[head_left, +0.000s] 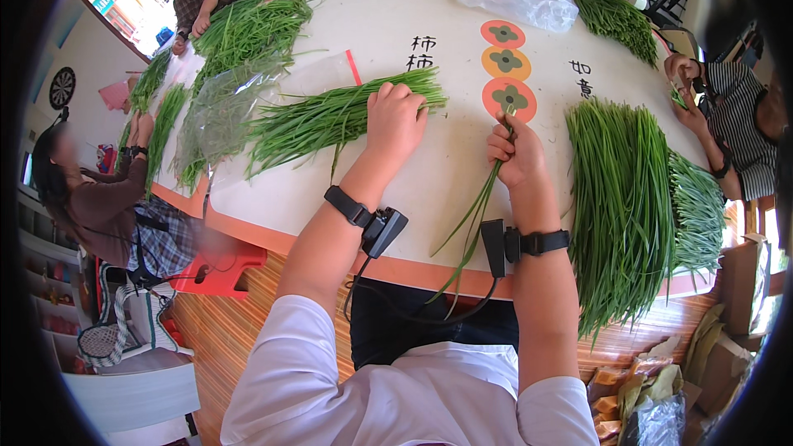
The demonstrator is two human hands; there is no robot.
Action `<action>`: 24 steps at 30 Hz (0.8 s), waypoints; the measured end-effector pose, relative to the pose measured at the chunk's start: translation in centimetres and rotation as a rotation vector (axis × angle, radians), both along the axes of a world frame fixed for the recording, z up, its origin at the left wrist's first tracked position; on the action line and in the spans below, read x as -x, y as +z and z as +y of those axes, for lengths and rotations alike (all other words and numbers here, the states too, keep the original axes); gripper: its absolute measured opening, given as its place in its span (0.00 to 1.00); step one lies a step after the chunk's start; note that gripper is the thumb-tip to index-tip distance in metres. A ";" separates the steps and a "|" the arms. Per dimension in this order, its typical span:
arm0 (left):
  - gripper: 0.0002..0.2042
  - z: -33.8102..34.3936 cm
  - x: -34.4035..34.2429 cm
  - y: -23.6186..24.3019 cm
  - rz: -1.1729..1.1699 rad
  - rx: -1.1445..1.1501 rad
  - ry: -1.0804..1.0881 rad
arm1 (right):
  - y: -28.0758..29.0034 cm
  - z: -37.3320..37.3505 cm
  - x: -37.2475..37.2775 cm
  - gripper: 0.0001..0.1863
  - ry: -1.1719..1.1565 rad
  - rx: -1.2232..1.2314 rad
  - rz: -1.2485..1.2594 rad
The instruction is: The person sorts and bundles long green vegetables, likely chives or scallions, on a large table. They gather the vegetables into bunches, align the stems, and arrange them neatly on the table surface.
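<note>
Long green garlic chives (314, 121) lie in a loose pile on the white table, left of the middle. My left hand (395, 120) is on the right end of this pile, its fingers curled down and closed on the stalks. A few chives (479, 202) hang from my right hand (516, 149), pinched near their upper ends between thumb and fingers. Their leaves trail down past the table's near edge. To the right of that hand lies a thick, evenly lined-up stack of chives (619, 206). Both wrists wear black straps with small devices.
Clear plastic bags lie at the left (219, 107) and far side (524, 4). More chives are heaped at the far left (248, 29) and far right (615, 25). Other people work around the table: two on the left, one on the right (735, 107), one across.
</note>
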State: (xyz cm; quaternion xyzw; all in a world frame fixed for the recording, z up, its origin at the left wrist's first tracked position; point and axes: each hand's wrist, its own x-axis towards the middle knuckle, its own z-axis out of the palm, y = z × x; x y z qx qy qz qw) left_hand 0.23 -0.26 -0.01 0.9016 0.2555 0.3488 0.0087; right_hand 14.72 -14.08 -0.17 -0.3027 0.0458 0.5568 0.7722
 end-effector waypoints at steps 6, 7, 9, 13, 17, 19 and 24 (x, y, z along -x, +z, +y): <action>0.04 0.3 -0.6 -0.2 0.140 -0.055 0.046 | 0.0 0.1 0.3 0.06 -0.011 0.028 -0.045; 0.04 0.4 -0.7 -0.2 0.131 -0.063 0.041 | -0.1 0.1 0.3 0.06 -0.011 0.026 -0.050; 0.03 0.5 -0.8 -0.4 0.114 -0.081 0.033 | -0.3 0.2 0.3 0.06 -0.015 0.022 -0.062; 0.05 0.4 -0.7 -0.4 0.151 -0.073 0.068 | -0.2 0.2 0.4 0.05 -0.033 0.036 -0.092; 0.04 0.4 -0.6 -0.5 0.126 -0.081 0.072 | -0.1 0.1 0.5 0.06 -0.036 0.035 -0.096; 0.03 0.4 -0.5 -0.4 0.134 -0.076 0.077 | 0.0 0.2 0.6 0.06 -0.038 0.038 -0.106; 0.02 0.4 -0.4 -0.4 0.136 -0.054 0.077 | -0.1 0.2 0.5 0.05 -0.038 0.042 -0.115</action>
